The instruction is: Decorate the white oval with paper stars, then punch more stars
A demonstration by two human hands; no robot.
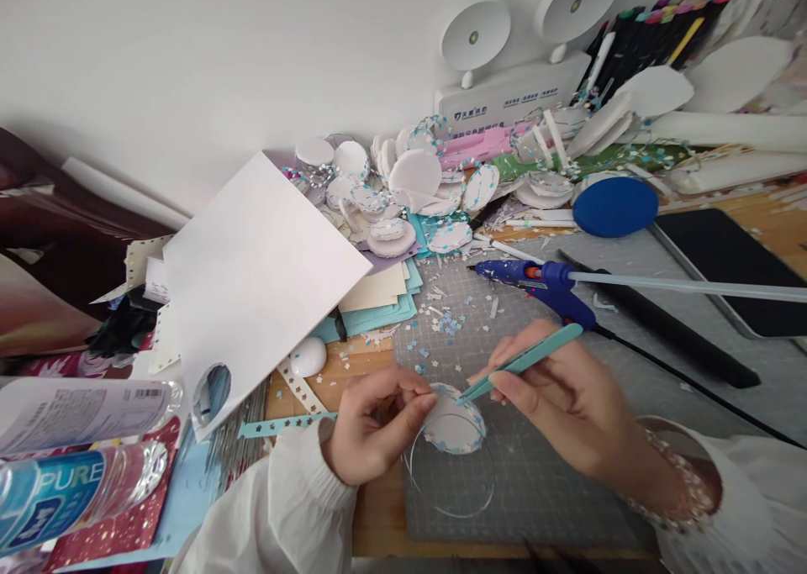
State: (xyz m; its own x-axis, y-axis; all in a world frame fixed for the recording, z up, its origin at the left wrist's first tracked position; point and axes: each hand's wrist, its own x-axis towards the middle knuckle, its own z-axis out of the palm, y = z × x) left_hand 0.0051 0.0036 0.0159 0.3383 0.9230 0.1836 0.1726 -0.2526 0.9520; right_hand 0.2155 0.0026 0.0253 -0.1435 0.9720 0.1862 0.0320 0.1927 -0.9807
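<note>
My right hand (555, 397) grips teal tweezers (535, 351), whose tips touch the upper right edge of a white disc (452, 429) rimmed with small blue and white flowers. Thumb and fingers of my left hand (384, 423) are pinched together at the disc's upper left edge; a thin clear wire (450, 513) loops below from there. Whether the left fingertips hold the wire, the disc or both is hard to tell. Small loose flowers (449, 323) lie scattered on the grey cutting mat (504, 507) beyond the disc.
A blue glue gun (535, 281) lies behind my right hand, near a black knife-like tool (681, 330) and a phone (737, 271). White discs (414, 175) pile up along the wall. At left are a white board (258, 280) and a water bottle (76, 490).
</note>
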